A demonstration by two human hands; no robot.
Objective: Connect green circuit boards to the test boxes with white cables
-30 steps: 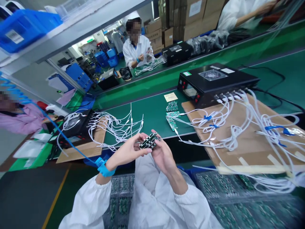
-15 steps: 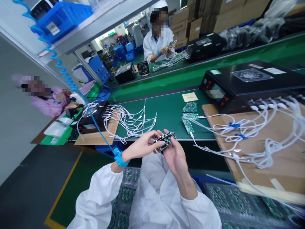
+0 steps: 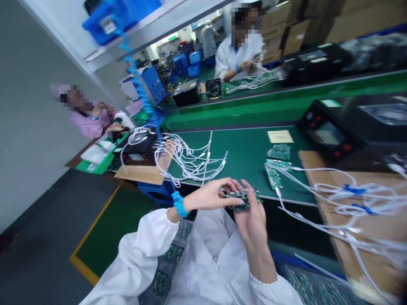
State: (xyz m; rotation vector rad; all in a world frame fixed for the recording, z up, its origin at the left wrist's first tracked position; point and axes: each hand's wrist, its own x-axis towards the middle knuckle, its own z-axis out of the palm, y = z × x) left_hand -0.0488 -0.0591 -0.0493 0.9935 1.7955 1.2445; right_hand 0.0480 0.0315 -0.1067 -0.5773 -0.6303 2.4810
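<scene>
Between my two hands, above my lap at the bench's front edge, is a small stack of circuit boards (image 3: 243,199), blurred by motion. My left hand (image 3: 213,195), with a blue coiled-cord wrist strap (image 3: 179,204), grips the boards from the left, thumb across the top. Under and along their right side, my right hand (image 3: 252,220) holds the same boards, its thumb upright against them. Beyond my hands on the green bench lie further circuit boards (image 3: 273,173), some joined to white cables (image 3: 305,178).
A black box with a screen (image 3: 330,131) stands at the right, by cardboard (image 3: 375,220) under bundled cables. To the left are a smaller black box (image 3: 140,148) and loose white cables (image 3: 190,163). Trays of boards (image 3: 170,254) flank my legs. Two co-workers (image 3: 238,55) sit beyond.
My view has turned left, so the scene sits further right. The boards stay in both my hands but now appear flatter and tilted differently.
</scene>
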